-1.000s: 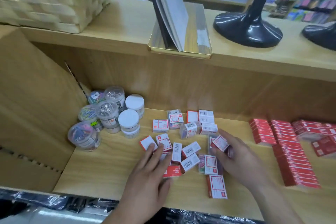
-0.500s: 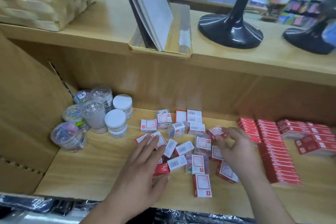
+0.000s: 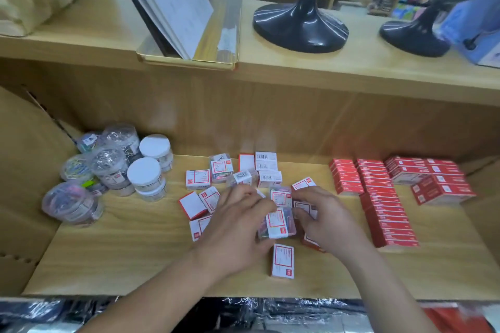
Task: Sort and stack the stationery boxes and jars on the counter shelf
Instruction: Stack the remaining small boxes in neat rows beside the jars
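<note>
While both my hands meet over the middle of the shelf (image 3: 121,257), they hold one clear box (image 3: 278,223) with a red-framed label between them. My left hand (image 3: 238,227) has its fingers bent down and its thumb side pressed to the box's left edge, and my right hand (image 3: 328,222) curls its fingers round the right edge. Loose small boxes (image 3: 197,180) lie scattered around and under my hands. Jars (image 3: 146,174) stand clustered at the left end, and red boxes (image 3: 389,213) sit in rows and stacks at the right, well apart from the jars.
</note>
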Action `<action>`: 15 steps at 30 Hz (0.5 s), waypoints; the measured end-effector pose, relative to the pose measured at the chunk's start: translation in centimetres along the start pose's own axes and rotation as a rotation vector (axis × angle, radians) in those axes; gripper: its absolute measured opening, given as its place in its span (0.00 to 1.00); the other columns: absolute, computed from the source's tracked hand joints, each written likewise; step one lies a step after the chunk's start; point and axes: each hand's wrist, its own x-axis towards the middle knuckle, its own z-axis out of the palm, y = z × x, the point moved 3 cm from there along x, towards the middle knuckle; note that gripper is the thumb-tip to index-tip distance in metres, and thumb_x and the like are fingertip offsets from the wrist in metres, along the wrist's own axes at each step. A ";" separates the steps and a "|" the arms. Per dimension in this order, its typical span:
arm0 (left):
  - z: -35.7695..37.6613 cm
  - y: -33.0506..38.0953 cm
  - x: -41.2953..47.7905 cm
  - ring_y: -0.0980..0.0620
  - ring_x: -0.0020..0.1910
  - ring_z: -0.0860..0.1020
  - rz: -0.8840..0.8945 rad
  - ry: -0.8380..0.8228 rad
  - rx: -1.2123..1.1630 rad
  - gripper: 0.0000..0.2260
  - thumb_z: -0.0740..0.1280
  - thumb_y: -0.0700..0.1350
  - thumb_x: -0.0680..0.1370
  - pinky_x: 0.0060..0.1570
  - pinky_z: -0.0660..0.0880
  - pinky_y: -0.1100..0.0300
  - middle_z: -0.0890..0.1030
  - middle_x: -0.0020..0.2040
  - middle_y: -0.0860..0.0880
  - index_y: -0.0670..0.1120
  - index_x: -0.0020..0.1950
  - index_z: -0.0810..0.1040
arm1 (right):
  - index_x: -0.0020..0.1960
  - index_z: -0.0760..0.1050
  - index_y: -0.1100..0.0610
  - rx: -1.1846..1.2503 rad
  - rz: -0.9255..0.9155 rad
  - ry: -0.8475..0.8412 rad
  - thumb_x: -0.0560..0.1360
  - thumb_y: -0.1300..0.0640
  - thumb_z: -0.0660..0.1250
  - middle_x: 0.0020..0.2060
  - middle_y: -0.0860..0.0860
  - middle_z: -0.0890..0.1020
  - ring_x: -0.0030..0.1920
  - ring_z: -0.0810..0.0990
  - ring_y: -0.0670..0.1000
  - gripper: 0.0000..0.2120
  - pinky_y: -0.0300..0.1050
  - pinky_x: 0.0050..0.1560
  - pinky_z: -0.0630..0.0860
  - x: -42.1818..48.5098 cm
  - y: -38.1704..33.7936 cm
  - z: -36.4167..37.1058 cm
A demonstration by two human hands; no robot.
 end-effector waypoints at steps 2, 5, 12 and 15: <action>-1.9 -0.6 -0.9 0.52 0.62 0.72 -0.110 0.061 -0.109 0.26 0.73 0.57 0.69 0.59 0.72 0.54 0.79 0.59 0.59 0.55 0.66 0.75 | 0.59 0.81 0.48 -0.045 0.002 -0.026 0.71 0.56 0.73 0.55 0.42 0.81 0.59 0.78 0.48 0.17 0.47 0.60 0.76 0.5 -0.4 0.0; -4.0 -1.9 -3.5 0.57 0.59 0.76 -0.223 0.166 -0.214 0.29 0.73 0.59 0.68 0.55 0.75 0.59 0.78 0.59 0.60 0.56 0.68 0.75 | 0.63 0.79 0.46 -0.183 -0.036 -0.088 0.70 0.52 0.75 0.58 0.40 0.80 0.61 0.74 0.49 0.21 0.47 0.62 0.74 1.2 -1.4 0.6; -5.8 -4.5 -9.5 0.62 0.52 0.79 -0.462 0.311 -0.320 0.26 0.76 0.62 0.67 0.52 0.77 0.59 0.78 0.55 0.63 0.56 0.63 0.79 | 0.59 0.81 0.45 -0.307 -0.113 -0.057 0.64 0.43 0.80 0.39 0.41 0.81 0.50 0.77 0.54 0.25 0.50 0.46 0.77 2.0 -4.0 0.6; -6.2 -5.3 -11.1 0.59 0.53 0.79 -0.519 0.320 -0.311 0.27 0.80 0.60 0.67 0.52 0.78 0.56 0.79 0.53 0.62 0.58 0.64 0.79 | 0.55 0.82 0.45 -0.348 -0.141 -0.041 0.62 0.36 0.75 0.34 0.36 0.73 0.47 0.76 0.52 0.25 0.49 0.43 0.77 1.9 -4.5 0.5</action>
